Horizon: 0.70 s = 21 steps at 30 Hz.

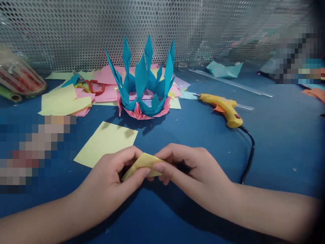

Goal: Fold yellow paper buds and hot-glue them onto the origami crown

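Between my two hands is a small folded piece of yellow paper (144, 160), raised over the blue table near its front. My left hand (114, 173) pinches its left side, thumb on the near face and fingers behind. On its right side my right hand (186, 166) grips with thumb and fingers. A flat yellow paper square (108, 140) lies just beyond my left hand. Farther back stands a blue folded-paper crown (143, 79) with tall points and a pink paper base (138, 113). Parts of the folded paper are hidden by my fingers.
A yellow glue gun (220, 105) lies at right, its black cord (251, 152) curving forward. Red-handled scissors (96, 87) rest among loose paper sheets (59, 98). A clear glue stick (231, 83), a teal paper piece (224, 69) and a perforated metal panel (88, 34) are behind.
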{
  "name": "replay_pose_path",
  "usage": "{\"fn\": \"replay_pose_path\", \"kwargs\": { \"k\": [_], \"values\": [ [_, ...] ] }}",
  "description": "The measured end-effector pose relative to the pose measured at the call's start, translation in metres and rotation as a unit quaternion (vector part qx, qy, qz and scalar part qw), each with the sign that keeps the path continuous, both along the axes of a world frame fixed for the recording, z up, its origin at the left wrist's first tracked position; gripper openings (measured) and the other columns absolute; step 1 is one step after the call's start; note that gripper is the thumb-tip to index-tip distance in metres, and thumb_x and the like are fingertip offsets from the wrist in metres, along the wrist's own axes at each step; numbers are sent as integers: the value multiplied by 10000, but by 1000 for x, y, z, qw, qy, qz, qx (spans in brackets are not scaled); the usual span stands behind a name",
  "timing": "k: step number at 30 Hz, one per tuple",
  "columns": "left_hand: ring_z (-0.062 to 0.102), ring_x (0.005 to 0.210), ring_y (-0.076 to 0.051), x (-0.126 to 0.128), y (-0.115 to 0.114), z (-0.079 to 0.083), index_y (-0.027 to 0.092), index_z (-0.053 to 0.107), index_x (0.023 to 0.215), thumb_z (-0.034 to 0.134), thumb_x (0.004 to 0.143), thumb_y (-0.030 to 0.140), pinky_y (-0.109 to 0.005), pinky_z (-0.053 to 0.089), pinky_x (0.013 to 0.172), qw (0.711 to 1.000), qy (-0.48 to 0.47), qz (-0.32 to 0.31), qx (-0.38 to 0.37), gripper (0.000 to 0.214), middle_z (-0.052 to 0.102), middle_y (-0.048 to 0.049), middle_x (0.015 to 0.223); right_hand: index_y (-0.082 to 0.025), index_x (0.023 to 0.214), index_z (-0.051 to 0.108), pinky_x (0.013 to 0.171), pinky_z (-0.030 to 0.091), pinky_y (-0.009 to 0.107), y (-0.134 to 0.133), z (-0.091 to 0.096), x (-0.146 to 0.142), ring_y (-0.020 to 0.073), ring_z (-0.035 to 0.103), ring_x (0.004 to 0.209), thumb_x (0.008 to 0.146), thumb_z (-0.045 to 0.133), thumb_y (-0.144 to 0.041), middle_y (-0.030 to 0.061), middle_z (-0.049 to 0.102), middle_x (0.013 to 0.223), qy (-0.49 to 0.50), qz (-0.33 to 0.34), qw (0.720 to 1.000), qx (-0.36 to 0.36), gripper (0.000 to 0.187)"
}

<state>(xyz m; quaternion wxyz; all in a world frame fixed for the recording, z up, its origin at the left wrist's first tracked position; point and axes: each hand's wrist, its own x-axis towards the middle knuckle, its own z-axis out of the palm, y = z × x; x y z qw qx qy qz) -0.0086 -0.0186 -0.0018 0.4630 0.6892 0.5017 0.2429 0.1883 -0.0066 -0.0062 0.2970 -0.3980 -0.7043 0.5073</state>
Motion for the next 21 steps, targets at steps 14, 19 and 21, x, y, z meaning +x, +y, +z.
{"fn": "replay_pose_path", "kwargs": {
  "k": [14,19,21],
  "values": [
    [569,551,-92,-1,4,0,228,666,674,567,891,275,-172,416,526,999,-18,25,-13,243,664,64,600,-198,866,712,544,518,159,5,-1,1,94,670,607,933,559,-230,-18,699,666,36,-13,999,-36,170],
    [469,476,-91,-2,5,-1,206,606,591,475,947,413,-188,368,485,999,-22,35,-21,432,571,51,507,-206,917,719,544,515,150,7,-2,0,88,670,595,937,559,-262,-20,684,672,41,-10,998,-56,171],
    [456,473,-101,-2,5,0,201,576,566,463,945,446,-203,359,483,999,-11,40,-28,465,538,45,495,-201,892,714,509,504,149,6,-1,0,82,639,526,931,569,-290,-29,653,617,33,-15,997,-69,174]
  ]
}}
